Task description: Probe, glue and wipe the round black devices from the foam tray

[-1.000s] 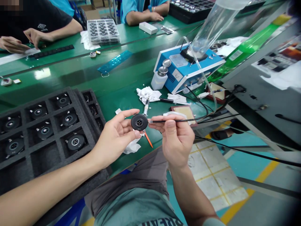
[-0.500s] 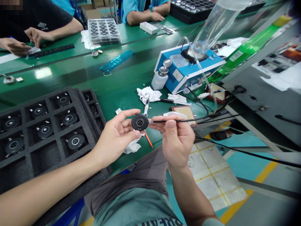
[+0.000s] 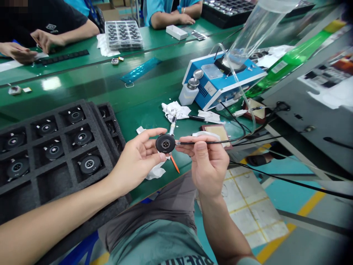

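Between the thumb and fingers of my left hand [image 3: 136, 158] is a round black watch back [image 3: 165, 144], with a small ring of contacts at its centre facing me. My right hand [image 3: 206, 162] pinches a thin black tube [image 3: 197, 142] with a clear tip. That tip is at the disc's right edge; whether it touches cannot be made out. Just beyond the disc a slim, clear, syringe-like piece [image 3: 173, 127] points away. Left of my hands, a black foam tray [image 3: 62, 162] holds several similar round pieces in square pockets.
A blue control box [image 3: 220, 82] with a clear cylinder [image 3: 253, 33] stands beyond my right hand, beside a pump bottle [image 3: 189, 92] and green bottle [image 3: 300, 55]. Crumpled tissue [image 3: 175, 110], an orange stick [image 3: 174, 164] and cables lie nearby. Co-workers' hands [image 3: 46, 39] are across the bench.
The whole view has shifted slightly, with the bench things appearing a little further right. Both hands keep their grips, and the disc and tube stay nearly in the same position relative to each other.
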`<state>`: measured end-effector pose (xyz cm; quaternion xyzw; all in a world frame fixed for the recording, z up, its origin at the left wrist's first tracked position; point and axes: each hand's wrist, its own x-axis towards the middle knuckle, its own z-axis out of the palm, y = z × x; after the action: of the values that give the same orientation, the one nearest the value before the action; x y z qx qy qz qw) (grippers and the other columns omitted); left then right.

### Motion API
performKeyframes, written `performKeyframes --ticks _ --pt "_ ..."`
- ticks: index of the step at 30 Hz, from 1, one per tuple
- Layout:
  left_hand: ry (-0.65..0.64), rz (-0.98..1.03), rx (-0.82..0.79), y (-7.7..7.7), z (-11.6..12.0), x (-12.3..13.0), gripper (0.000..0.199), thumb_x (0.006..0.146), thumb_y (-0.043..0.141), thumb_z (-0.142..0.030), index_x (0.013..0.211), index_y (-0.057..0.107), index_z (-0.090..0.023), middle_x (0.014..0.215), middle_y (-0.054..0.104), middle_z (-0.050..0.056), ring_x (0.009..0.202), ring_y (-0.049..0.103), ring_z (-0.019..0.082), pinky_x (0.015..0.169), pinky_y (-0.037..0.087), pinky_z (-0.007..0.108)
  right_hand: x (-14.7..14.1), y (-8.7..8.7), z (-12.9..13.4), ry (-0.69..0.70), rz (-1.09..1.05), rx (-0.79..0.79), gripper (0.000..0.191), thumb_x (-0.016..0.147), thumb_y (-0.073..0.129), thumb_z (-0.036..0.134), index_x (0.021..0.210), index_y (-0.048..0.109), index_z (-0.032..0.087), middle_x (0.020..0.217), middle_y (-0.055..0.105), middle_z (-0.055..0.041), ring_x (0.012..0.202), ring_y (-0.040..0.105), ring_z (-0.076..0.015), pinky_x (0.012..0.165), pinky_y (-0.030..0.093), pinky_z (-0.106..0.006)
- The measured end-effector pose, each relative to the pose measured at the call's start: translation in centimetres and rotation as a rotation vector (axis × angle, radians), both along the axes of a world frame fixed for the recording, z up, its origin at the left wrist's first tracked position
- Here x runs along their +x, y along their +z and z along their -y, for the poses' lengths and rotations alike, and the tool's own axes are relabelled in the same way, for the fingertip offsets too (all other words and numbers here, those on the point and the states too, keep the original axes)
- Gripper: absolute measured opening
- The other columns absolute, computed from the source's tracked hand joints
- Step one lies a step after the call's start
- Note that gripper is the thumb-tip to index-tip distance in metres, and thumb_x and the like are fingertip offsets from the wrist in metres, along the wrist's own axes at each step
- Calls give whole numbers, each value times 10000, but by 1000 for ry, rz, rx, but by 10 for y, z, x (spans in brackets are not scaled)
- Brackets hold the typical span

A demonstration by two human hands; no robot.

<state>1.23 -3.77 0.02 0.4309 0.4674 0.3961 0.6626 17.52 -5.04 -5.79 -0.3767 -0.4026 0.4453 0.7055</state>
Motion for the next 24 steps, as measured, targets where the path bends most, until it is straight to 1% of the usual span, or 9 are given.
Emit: performKeyframes --ticks 3,7,14,20,24 --pt "4 1 -2 0 0 0 546 744 809 -76 1247 630 -190 1090 793 56 926 764 190 904 592 332 1 0 1 -3 17 -26 115 984 642 323 969 688 219 951 795 -30 821 800 -191 763 699 -362" --pt "5 3 -2 -1 -2 -1 553 734 812 -68 1242 634 -192 1074 797 51 916 763 184 901 588 328 2 0 1 7 12 -21 103 978 651 304 961 698 213 959 795 -32 824 799 -193 761 698 -362" --pt "5 5 1 -2 -1 -1 542 722 808 -64 1221 642 -195 1023 793 44 905 764 196 905 583 351 3 1 2 18 10 -45 114 973 660 321 953 698 216 959 798 -34 830 797 -197 760 697 -366" --pt "-9 1 1 -2 -1 -1 546 725 812 -70 1227 633 -189 996 795 37 894 754 170 886 577 312 3 0 3 30 -6 -32 102 970 665 315 961 703 221 964 799 -27 831 796 -194 763 690 -357" --pt "-14 -2 -2 -2 -1 -1 547 733 807 -74 1237 627 -189 1000 795 40 893 752 168 879 573 312 3 -1 3 28 13 -42 104 970 659 325 964 692 226 962 799 -29 837 792 -196 765 690 -368"
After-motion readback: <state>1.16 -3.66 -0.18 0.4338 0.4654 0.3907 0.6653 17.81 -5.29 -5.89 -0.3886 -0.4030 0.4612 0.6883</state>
